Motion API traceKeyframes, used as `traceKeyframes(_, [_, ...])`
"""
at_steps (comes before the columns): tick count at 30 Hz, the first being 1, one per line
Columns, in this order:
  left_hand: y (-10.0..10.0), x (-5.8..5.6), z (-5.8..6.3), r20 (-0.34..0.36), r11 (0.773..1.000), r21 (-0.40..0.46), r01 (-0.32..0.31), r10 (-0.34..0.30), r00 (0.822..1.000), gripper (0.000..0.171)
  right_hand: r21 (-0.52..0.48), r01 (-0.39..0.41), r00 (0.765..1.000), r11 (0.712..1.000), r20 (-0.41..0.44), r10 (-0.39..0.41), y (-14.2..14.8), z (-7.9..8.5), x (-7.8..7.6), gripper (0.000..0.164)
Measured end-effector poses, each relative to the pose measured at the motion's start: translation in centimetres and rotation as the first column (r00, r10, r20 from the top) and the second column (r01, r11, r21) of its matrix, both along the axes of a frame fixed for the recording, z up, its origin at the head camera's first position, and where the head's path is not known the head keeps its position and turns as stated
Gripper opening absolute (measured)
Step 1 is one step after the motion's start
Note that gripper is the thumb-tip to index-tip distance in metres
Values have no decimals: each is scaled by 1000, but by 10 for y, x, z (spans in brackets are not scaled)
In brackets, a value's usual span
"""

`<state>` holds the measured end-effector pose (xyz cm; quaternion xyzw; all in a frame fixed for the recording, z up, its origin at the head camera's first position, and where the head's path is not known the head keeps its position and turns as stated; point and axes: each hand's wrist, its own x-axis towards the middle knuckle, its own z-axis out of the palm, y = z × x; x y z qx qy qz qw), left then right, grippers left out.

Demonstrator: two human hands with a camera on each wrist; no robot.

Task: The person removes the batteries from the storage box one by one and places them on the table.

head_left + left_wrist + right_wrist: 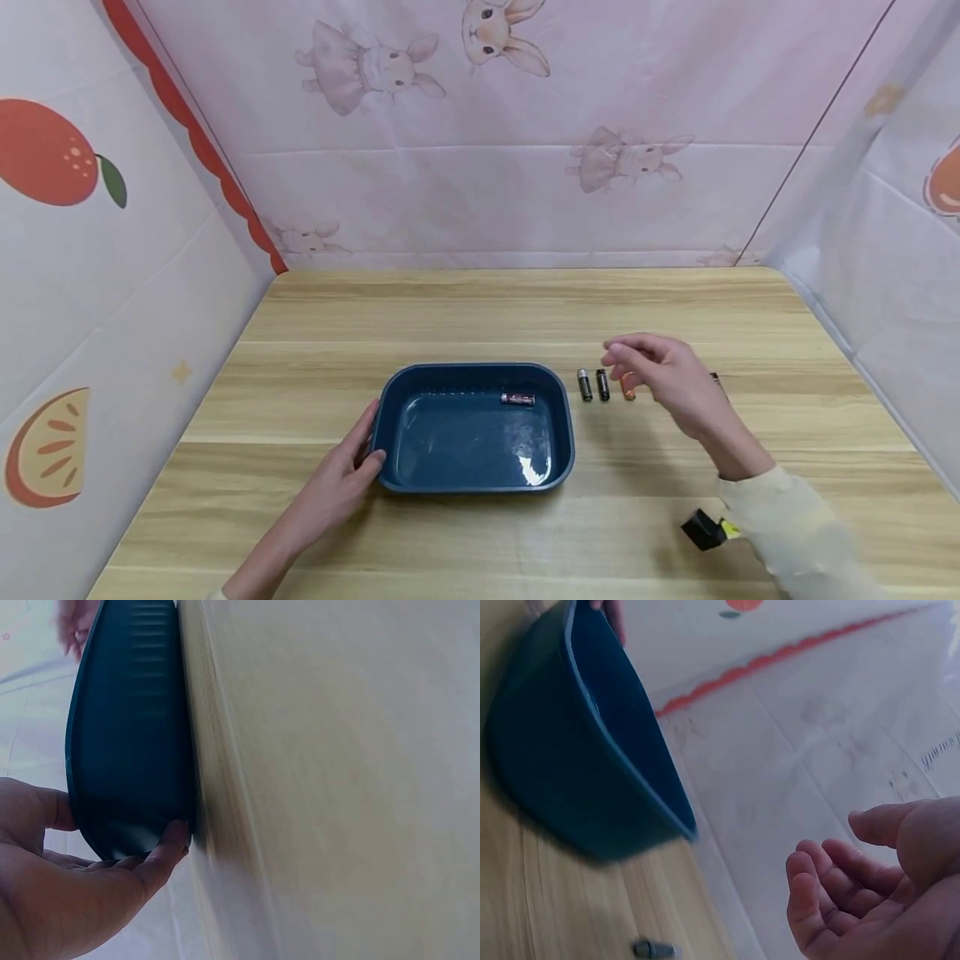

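My left hand point(341, 471) holds the left end of a dark blue rectangular basin point(472, 486); in the left wrist view its thumb and fingers point(161, 859) bend round the corner. One battery point(518, 399) lies inside the basin near its back right. My right hand point(671, 379) hovers above the table to the right, fingers loosely curled and holding nothing in the right wrist view. Below and beside it lie a silver-topped battery point(585, 385), a black battery point(603, 384) and an orange battery point(628, 387), the last partly covered by the hand.
Beyond the right wrist, the end of another small dark object point(716, 378) shows. A black block with a yellow part point(703, 530) is beside the right sleeve. Printed cloth point(487, 200) borders the wooden table point(300, 317) at the back and sides.
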<state>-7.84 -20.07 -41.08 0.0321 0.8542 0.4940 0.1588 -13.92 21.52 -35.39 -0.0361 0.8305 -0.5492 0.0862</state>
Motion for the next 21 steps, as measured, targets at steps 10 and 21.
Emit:
traceKeyframes(10, [0,0,0,-13,1000,11,-2,2,1000,68,-35,-144,989,989,20,145,-71,-6,-8,31])
traceKeyframes(21, [0,0,0,-8,1000,17,-5,5,1000,68,403,-123,990,907,-18,142,-124,-28,-13,25])
